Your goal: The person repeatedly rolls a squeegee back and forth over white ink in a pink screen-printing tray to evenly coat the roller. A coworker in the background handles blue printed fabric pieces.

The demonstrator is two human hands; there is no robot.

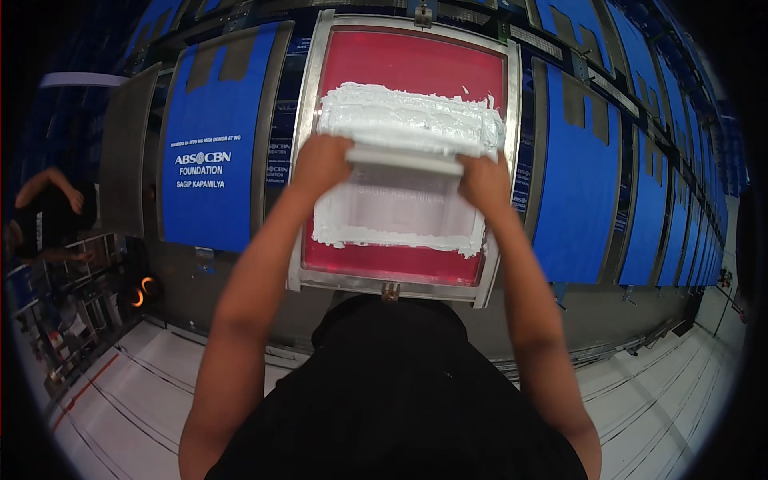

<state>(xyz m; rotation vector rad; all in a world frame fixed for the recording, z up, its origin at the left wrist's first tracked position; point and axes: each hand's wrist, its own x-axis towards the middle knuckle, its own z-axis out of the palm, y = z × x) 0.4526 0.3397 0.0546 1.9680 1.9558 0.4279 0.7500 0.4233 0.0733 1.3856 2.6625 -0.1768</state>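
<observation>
Both your left hand (325,163) and right hand (485,182) curl round a pale bar (406,160); thick white paint (400,114) lies just past your fingers.

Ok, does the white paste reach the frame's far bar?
No, a red strip without paste separates the white paste from the metal frame's far bar.

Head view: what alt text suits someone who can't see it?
A person's left hand and right hand grip a pale bar across a red, metal-framed screen smeared with white paste; blue sheets lie on both sides.
</observation>
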